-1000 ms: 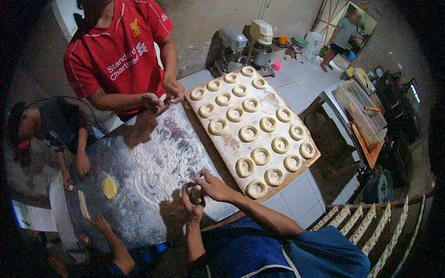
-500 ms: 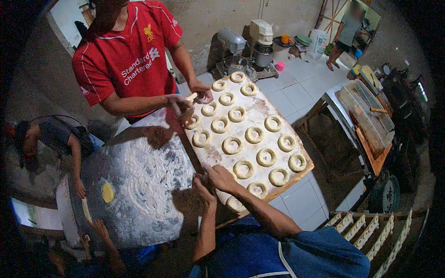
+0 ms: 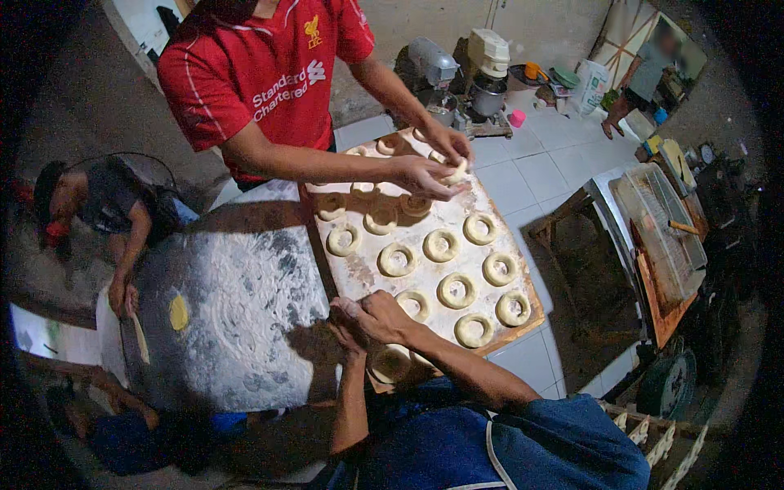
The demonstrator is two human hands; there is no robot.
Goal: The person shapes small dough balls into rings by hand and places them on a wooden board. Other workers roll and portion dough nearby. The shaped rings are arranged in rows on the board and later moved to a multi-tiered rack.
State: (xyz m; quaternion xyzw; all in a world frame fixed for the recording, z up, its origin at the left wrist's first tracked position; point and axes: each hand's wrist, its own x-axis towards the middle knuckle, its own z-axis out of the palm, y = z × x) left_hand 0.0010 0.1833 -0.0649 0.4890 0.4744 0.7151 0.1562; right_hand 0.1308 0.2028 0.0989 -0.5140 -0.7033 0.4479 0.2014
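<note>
My left hand point(image 3: 349, 328) and my right hand point(image 3: 382, 317) are together over the near left edge of a floured wooden board point(image 3: 359, 273). Both have curled fingers, and whatever lies between them is hidden. Rings of pale dough point(image 3: 398, 260) are spread over the board in loose rows. Just right of my hands lies one dough ring point(image 3: 413, 304), partly covered by my right hand. Another ring point(image 3: 389, 364) sits below my wrists, in shadow.
Across the board, a red-shirted person holds a dough ring point(image 3: 455, 172). A floured table point(image 3: 245, 327) adjoins on the left, bearing a flat yellow dough piece point(image 3: 178, 313). Another person there holds a long pale strip point(image 3: 141, 339). Mixers point(image 3: 488, 77) stand behind; a rack point(image 3: 665, 441) is at lower right.
My hands have come closer together, fingers meeting. The red-shirted person's hands have swung right over the board, and the dough there now looks like a ring. The whole view has shifted slightly.
</note>
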